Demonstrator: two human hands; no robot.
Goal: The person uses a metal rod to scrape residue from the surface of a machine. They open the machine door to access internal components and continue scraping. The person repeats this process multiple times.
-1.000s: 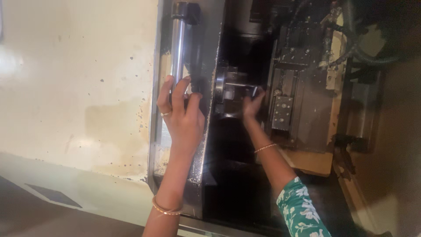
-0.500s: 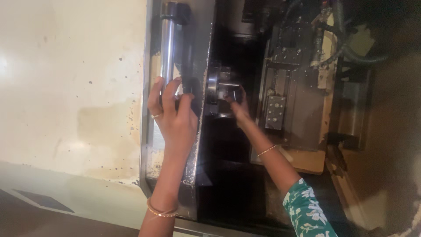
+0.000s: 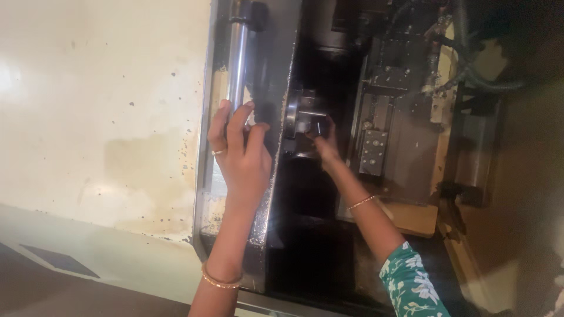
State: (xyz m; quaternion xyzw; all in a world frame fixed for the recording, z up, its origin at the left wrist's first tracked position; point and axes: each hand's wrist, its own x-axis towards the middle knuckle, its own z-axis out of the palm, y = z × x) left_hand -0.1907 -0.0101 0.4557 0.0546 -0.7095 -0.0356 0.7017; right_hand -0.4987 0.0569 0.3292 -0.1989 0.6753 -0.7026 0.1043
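To my left spreads the cream-painted machine panel (image 3: 100, 117), speckled with dark spots and stained brownish near its lower edge. Deep in the dark enclosure to my right I see a grey metal block with bolt holes (image 3: 373, 151), and above it black hoses (image 3: 470, 53) curl beside a yellowed, grimy bracket (image 3: 442, 88). Below them sits a tan flat ledge (image 3: 414, 217), and a dark floor strip (image 3: 53, 293) runs along the bottom left.
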